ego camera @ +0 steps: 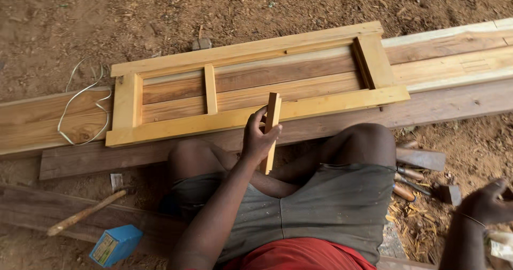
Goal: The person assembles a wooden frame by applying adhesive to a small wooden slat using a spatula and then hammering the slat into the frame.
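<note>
My left hand (258, 137) grips a short pale wooden slat (272, 128), holding it upright just in front of the near rail of a light wooden frame (251, 115). The frame lies flat across long planks and has one cross slat (210, 89) fitted near its left end. My right hand (489, 201) is low at the right edge, down by the tools on the ground; whether it holds anything is unclear. I sit with my knees up against the planks.
Long planks (443, 45) run left to right on the dirt. A white cord (80, 107) loops at the left. A wooden-handled hammer (88, 211) and a blue box (115, 244) lie lower left. Chisels (409, 182) and wood chips lie by my right knee.
</note>
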